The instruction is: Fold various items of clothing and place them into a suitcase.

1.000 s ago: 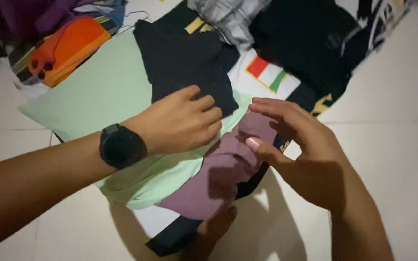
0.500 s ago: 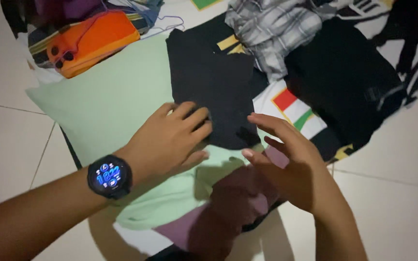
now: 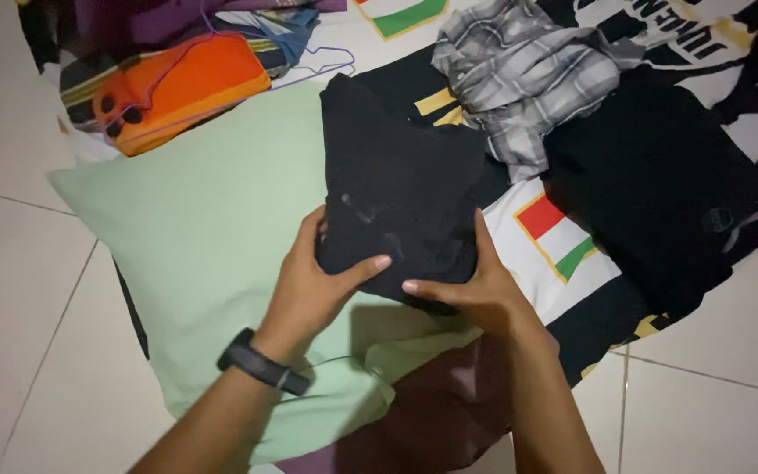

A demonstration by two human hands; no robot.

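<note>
Head view, looking down at my two hands on a folded black garment (image 3: 396, 189). My left hand (image 3: 318, 285) grips its near left edge, thumb on top and fingers curled under the cloth. My right hand (image 3: 475, 290) grips the near right edge the same way, thumb pointing in toward the left thumb, the two thumb tips close but apart. Both hands are closed on the fabric, pinching it between thumb and fingers. A dark watch band (image 3: 263, 364) sits on my left wrist.

The black garment lies across the right part of a pale green cloth (image 3: 195, 237) spread flat over the floor. A maroon garment (image 3: 432, 412) lies below my right wrist, partly under the green cloth's near edge. An orange garment (image 3: 182, 88) lies at the upper left, touching the green cloth's far corner, with a thin wire hanger (image 3: 326, 57) just beside it. A grey plaid shirt (image 3: 519, 75) is crumpled just beyond the black garment. Another black garment (image 3: 660, 184) lies to the right, on a white sheet with a red, white and green flag patch (image 3: 563, 237). White floor tiles (image 3: 10, 290) show at the left and lower right.
</note>
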